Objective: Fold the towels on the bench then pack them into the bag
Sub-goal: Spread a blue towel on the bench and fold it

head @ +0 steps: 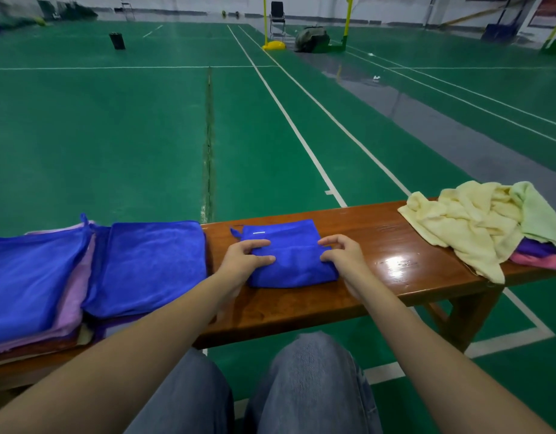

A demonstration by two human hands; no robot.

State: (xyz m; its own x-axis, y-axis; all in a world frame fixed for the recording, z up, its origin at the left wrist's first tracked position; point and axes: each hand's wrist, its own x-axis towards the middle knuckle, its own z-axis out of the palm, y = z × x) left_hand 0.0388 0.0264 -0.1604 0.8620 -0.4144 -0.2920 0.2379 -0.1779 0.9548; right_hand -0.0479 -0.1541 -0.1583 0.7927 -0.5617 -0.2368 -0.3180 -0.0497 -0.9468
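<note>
Glossy wooden bench holds a plush blue towel, folded square mid-bench near the far edge, left hand and right hand pinching its side edges, bare wood rightward.

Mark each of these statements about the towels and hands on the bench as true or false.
1. The left hand and right hand both hold the blue towel. True.
2. The folded stacks at the left have red towels on top. False: blue towels top them.
3. A yellow towel lies crumpled at the right end of the bench. True.
4. The blue towel is spread out in a single layer. False: it is folded over on itself.
</note>
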